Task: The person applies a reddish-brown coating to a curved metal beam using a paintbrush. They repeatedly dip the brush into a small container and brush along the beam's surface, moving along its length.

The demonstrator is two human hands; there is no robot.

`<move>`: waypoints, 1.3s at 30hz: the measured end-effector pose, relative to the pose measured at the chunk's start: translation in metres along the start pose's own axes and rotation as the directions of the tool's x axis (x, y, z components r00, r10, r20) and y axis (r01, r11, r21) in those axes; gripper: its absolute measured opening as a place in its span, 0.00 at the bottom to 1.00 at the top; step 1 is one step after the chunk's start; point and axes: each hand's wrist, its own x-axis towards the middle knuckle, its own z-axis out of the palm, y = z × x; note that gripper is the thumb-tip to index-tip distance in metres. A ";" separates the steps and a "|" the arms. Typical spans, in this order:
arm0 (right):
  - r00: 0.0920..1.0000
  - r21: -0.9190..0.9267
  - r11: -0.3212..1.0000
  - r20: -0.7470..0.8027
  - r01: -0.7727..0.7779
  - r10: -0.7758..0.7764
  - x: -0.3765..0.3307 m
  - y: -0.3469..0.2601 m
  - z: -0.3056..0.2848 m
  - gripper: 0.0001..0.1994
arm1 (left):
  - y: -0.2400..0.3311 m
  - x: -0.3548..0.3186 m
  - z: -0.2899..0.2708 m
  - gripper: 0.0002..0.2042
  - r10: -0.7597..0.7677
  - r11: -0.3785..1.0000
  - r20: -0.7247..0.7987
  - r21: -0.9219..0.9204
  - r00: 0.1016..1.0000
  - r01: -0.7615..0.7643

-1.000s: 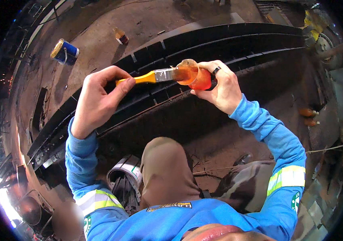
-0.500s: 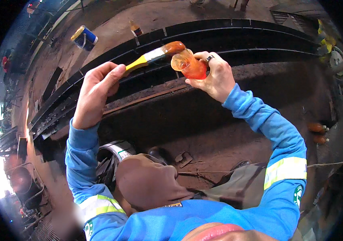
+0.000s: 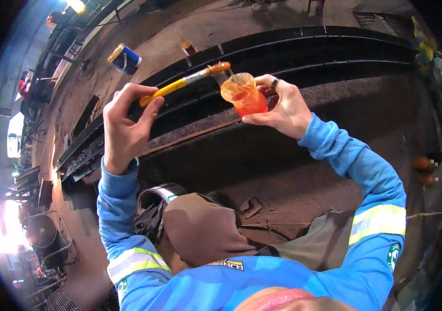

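Loaded paintbrush point(image 3: 175, 86) out of the plastic cup point(image 3: 247, 98)

One blue pail point(image 3: 129, 59) stood at the left, on the floor point(image 3: 153, 32) past the far edge of one long dark steel beam point(image 3: 293, 46). Your left hand point(image 3: 126, 123) had thumb and fingers pinched narrow on the single paintbrush, by its yellow handle. Nearer you, one white bucket point(image 3: 170, 192) held dark strips point(image 3: 151, 225), too jumbled to count. Farther right, one bottle point(image 3: 189, 48) stood just past that far edge. A second earlier the bristles point(image 3: 222, 67) sat in the cup's mouth; now they were up beside its rim, turned edge-on and coated orange, so they seemed freshly loaded. A blur hid whether they quite cleared it. The one plastic cup, tilted, with orange-red liquid point(image 3: 252, 105) inside, hung above the beam's near edge, gripped between the thumb and curled fingers of your right hand point(image 3: 288, 106). Farthest right, two orange bottles point(image 3: 422, 164) lay on the floor.
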 end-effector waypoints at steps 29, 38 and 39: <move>0.987 0.274 0.960 -0.162 0.059 -0.015 0.026 -0.021 -0.004 0.31 | 0.004 -0.036 -0.063 0.12 -0.026 0.984 -0.216 -0.176 0.976 -0.013; 0.990 0.304 0.953 -0.137 0.003 0.040 0.026 0.001 0.009 0.31 | -0.009 0.054 -0.235 0.15 0.481 0.876 -0.522 0.269 0.704 -0.399; 0.990 0.298 0.954 -0.133 0.000 0.042 0.025 0.000 0.012 0.31 | -0.003 0.059 -0.269 0.15 0.569 0.788 -0.416 0.523 0.710 -0.325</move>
